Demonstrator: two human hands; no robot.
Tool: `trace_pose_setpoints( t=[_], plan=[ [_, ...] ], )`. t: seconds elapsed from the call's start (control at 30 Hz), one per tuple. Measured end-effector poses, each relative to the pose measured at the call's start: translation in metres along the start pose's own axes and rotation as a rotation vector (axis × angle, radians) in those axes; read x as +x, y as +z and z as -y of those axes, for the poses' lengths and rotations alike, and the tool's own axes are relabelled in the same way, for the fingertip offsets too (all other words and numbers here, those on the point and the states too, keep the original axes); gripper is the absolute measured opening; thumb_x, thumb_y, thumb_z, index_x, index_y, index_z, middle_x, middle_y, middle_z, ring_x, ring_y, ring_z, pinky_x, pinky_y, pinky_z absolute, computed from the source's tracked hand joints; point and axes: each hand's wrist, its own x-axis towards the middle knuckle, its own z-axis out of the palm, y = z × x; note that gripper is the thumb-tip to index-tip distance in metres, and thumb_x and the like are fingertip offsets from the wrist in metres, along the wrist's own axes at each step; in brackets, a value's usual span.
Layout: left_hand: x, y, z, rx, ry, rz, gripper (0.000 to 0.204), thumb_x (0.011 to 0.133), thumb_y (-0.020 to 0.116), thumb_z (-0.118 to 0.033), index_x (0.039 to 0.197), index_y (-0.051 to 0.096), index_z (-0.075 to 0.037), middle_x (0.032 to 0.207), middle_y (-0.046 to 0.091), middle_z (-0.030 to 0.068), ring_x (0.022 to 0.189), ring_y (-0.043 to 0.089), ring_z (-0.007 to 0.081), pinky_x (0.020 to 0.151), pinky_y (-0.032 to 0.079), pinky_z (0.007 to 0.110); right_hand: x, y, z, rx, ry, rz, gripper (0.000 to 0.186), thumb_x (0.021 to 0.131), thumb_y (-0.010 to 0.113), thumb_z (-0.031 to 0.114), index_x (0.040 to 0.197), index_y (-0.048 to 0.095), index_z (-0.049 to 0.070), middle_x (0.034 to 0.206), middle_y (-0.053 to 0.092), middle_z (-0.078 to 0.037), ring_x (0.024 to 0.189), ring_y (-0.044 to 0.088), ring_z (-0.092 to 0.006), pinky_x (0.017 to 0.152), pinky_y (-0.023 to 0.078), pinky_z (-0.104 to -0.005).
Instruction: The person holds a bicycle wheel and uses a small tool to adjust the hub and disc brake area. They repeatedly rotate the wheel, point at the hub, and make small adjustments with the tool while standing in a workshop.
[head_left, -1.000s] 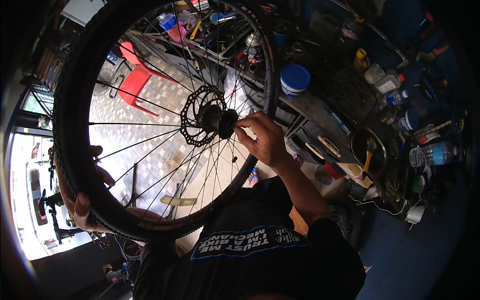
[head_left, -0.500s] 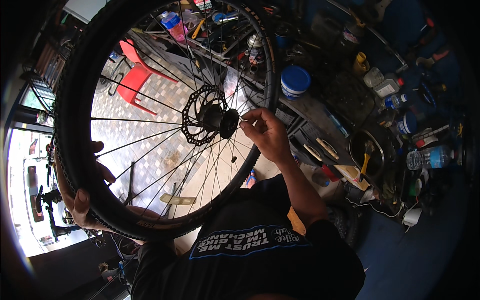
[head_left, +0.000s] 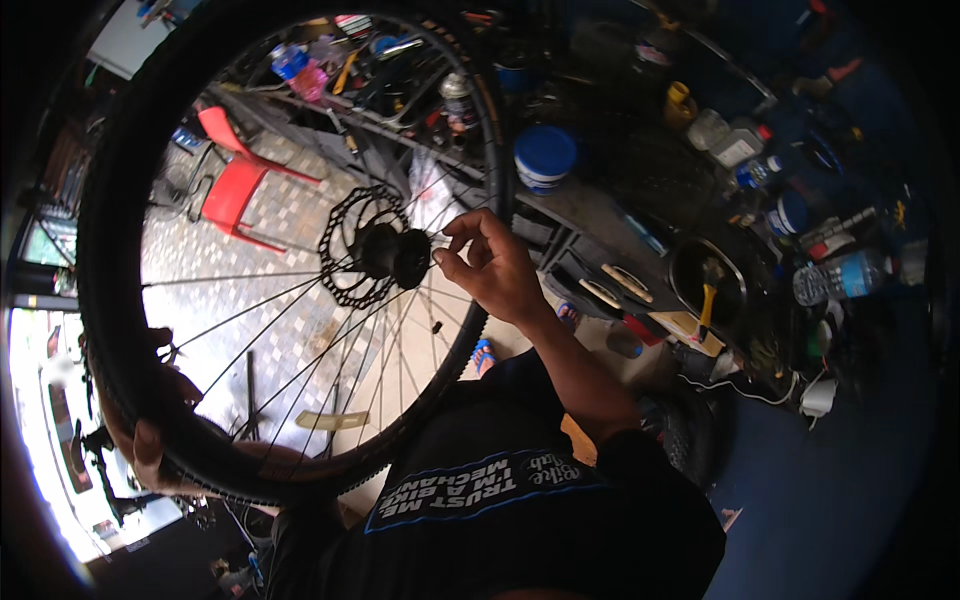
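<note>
A bicycle wheel with a black knobby tyre (head_left: 105,210) is held up before me, its spokes fanning out from a black hub (head_left: 408,260). A dark disc brake rotor (head_left: 340,287) sits on the hub's left side. My left hand (head_left: 150,455) grips the tyre at the lower left, with the thumb outside and the fingers reaching round to the inner side. My right hand (head_left: 495,268) is closed in a pinch beside the hub's right end. Whatever lies between its thumb and fingertips is too small to tell. Some upper spokes look blurred.
A dark workbench on the right bears a blue-lidded tub (head_left: 545,155), a round metal bowl (head_left: 735,265) with a yellow-handled brush (head_left: 707,300), and several bottles. Beyond the wheel a red chair (head_left: 232,200) stands on tiled floor. A loose tyre (head_left: 685,435) lies low at the right.
The whole view has shifted, so wheel, hands and bench all sit further left. Both hands keep their places on the wheel. Upper spokes have become blurred.
</note>
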Motion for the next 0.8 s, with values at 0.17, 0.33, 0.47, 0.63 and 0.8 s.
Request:
trace_pose_setpoints(
  t=[0.17,0.33,0.47,0.63,0.8],
  plan=[
    [-0.008,-0.002,0.000,0.085,-0.045,-0.012,0.105,0.072,0.067,-0.068,0.138,0.045,0.010,0.087,0.060,0.0107,0.067,0.057,0.0152,0.060,0.042,0.026,0.023,-0.098,-0.012,-0.064,-0.113,-0.400,0.022,0.092,0.075,0.014,0.111,0.066,0.009,0.086,0.065,0.004,0.068,0.054,-0.0005,0.060,0.043,-0.0185],
    [-0.004,-0.011,0.007,-0.003,0.026,0.029,0.112,0.071,0.071,-0.051,0.146,0.026,0.019,0.118,0.056,0.0350,0.065,0.062,0.0234,0.054,0.049,0.032,0.063,-0.282,-0.087,-0.595,-0.196,-0.834,0.015,0.090,0.069,0.011,0.103,0.072,0.004,0.093,0.074,-0.006,0.087,0.068,-0.0141,0.079,0.052,-0.0284],
    [0.004,-0.007,0.006,-0.006,0.012,0.065,0.111,0.072,0.072,-0.052,0.145,0.027,0.018,0.121,0.055,0.0350,0.066,0.063,0.0231,0.055,0.050,0.031,0.053,-0.345,-0.126,-1.184,0.345,-0.572,0.024,0.086,0.073,0.024,0.103,0.074,0.006,0.100,0.074,-0.016,0.098,0.071,-0.0320,0.087,0.054,-0.0396],
    [-0.008,-0.012,0.008,-0.001,0.018,0.020,0.111,0.072,0.072,-0.052,0.146,0.027,0.017,0.124,0.055,0.0357,0.068,0.065,0.0228,0.056,0.051,0.030,0.057,-0.352,-0.140,-1.191,0.429,-0.433,0.025,0.084,0.073,0.026,0.103,0.074,0.010,0.101,0.073,-0.017,0.101,0.069,-0.0371,0.085,0.054,-0.0457],
    [-0.012,-0.014,0.011,-0.035,0.004,-0.022,0.100,0.074,0.068,-0.047,0.140,0.035,0.019,0.123,0.056,0.0346,0.065,0.062,0.0215,0.053,0.049,0.027,0.063,-0.350,-0.138,-1.388,0.389,-0.317,0.025,0.084,0.073,0.025,0.104,0.074,0.010,0.103,0.073,-0.018,0.103,0.068,-0.0385,0.087,0.054,-0.0479]
  ],
)
